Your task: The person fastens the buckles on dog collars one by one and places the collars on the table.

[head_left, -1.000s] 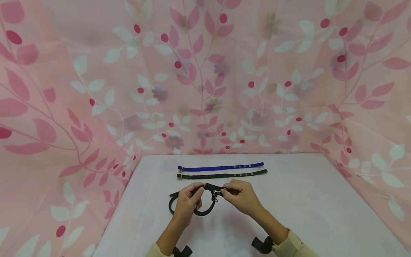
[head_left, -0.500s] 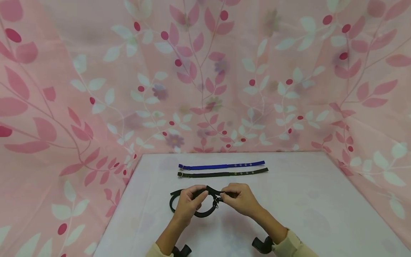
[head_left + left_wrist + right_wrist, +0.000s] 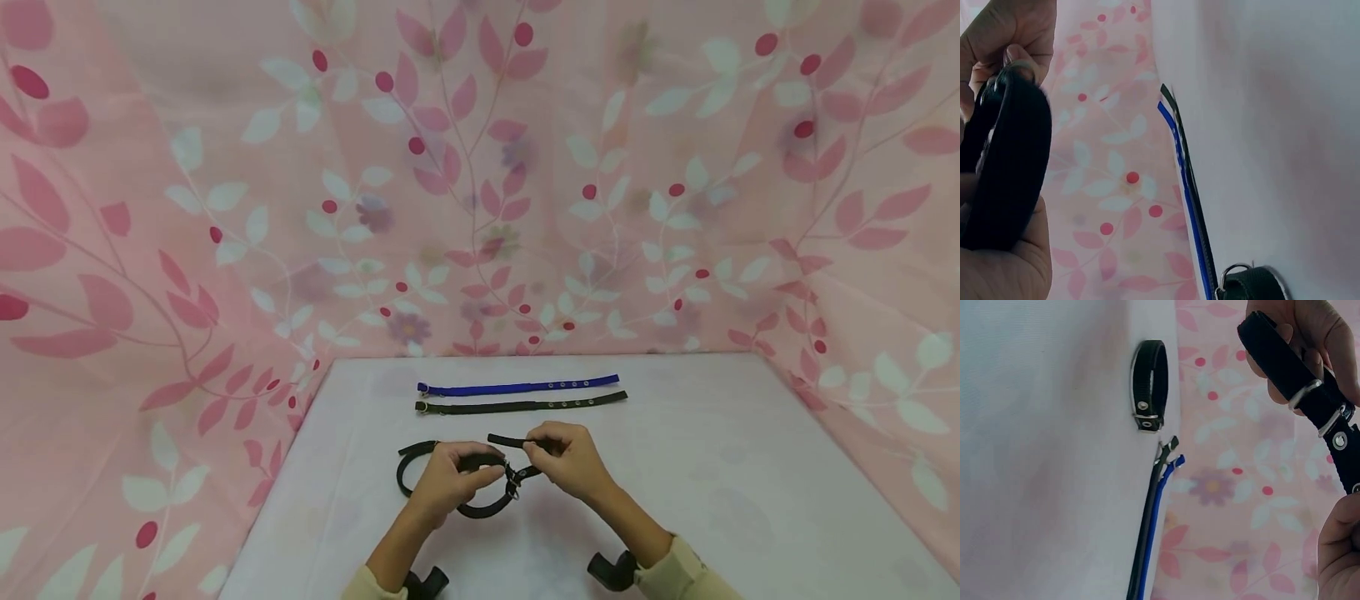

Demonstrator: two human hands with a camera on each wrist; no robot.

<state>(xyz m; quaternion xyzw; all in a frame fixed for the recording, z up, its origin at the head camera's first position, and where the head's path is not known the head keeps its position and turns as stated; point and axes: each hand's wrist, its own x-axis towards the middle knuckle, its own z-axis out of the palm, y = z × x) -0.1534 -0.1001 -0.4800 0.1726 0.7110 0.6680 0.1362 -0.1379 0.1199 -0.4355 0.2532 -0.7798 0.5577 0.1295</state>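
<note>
A dark collar with metal eyelets and a buckle is held between both hands, its body curved into a loop. My left hand grips the loop beside the buckle. My right hand pinches the strap near its free end, and the tip sticks out leftward above the left fingers. In the right wrist view the strap runs through the buckle, with an eyelet showing between the hands. Another dark collar, fastened into a ring, stands on the table behind my left hand.
A blue collar and a dark green collar lie flat and parallel farther back on the white table. Pink leaf-patterned cloth surrounds the table at the back and sides. Black wrist devices sit by the sleeves.
The strap's free end has come away from the left fingers and now projects from my right hand. My left hand and the buckle have shifted slightly down and right.
</note>
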